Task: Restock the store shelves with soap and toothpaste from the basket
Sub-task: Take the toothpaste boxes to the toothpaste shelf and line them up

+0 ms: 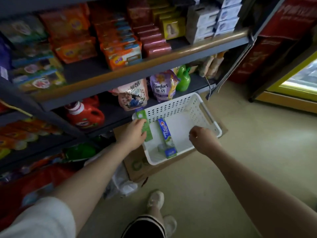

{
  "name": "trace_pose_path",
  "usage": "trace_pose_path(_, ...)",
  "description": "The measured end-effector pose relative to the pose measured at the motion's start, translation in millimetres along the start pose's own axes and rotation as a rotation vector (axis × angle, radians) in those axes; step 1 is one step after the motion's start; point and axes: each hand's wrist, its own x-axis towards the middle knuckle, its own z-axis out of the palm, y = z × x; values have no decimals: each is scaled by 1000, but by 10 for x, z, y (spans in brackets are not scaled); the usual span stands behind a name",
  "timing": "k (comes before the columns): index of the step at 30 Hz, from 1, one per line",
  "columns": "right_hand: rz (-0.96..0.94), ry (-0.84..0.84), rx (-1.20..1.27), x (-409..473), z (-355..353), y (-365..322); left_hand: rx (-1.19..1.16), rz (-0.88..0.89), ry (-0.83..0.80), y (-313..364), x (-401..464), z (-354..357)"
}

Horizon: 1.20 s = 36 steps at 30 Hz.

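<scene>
A white perforated basket point(181, 105) sits on a cardboard box on the floor below the shelves. My left hand point(133, 133) grips a green toothpaste box point(145, 124) at the basket's left rim. A blue and green toothpaste box point(167, 137) lies flat on the basket's bottom. My right hand point(201, 137) hovers over the basket's right half with its fingers curled down, holding nothing that I can see.
Grey shelves point(154, 66) carry orange soap packs point(120, 52), red bars, yellow boxes and white boxes above, and detergent bottles and refill pouches point(163, 85) below. The cardboard box point(137, 165) stands on a beige floor. My foot in a white shoe point(156, 200) is close by.
</scene>
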Motion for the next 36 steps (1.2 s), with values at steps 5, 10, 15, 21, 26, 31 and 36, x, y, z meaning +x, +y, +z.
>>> trace_pose_path(5,71,-158,-26,721,270,197,102,-54,146,-99,745,139)
trace_pose_path(10,113,-386,-84,1332,846,325,158,-161,56,-342,1176,373)
trace_pose_path(15,124,-540,-100,1591,1428,360,39,-155,205,-266,1016,574)
trace_pose_path(21,221,-526,-13,1699,1774,404,161,-372,216,-52,580,827)
trace_pose_path(26,171,-465,1,1769,1736,450,309,-660,58,73,484,961)
trace_pose_path(31,88,-404,-25,1763,1073,488,345,-703,34,264,361,953)
trace_pose_path(36,-52,-491,87,1524,232,286,247,-661,185,487,-254,584)
